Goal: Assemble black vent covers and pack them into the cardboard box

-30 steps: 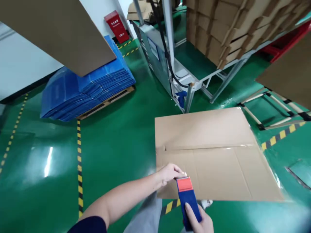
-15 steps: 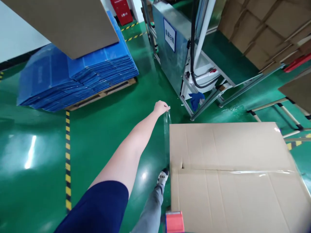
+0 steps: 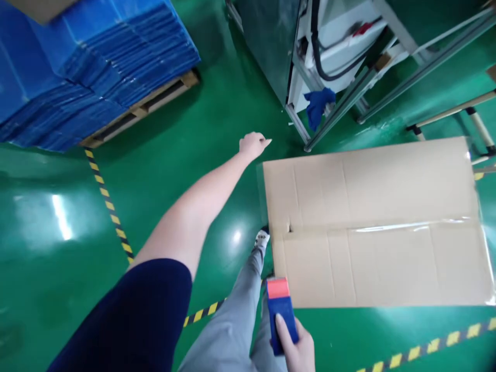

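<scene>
A large cardboard box (image 3: 380, 191) lies in front of me on the right, with a taped seam across its top. A strip of clear tape (image 3: 262, 194) runs along its left edge. My left hand (image 3: 253, 145) is just beyond the box's far left corner, fingers curled and pressed together; whether tape is between them does not show. My right hand (image 3: 298, 347) grips the blue handle of a tape dispenser (image 3: 282, 315) with a red top, by the box's near left corner.
Blue folded sheets (image 3: 127, 57) are stacked on a wooden pallet (image 3: 143, 111) at the upper left. A metal frame (image 3: 337, 119) with a blue cloth (image 3: 320, 106) stands beyond the box. Yellow-black floor tape (image 3: 110, 201) marks the green floor.
The view has tilted down, bringing the right hand and whole dispenser into sight. The clear tape, earlier stretched up to my left hand, now shows along the box's left edge.
</scene>
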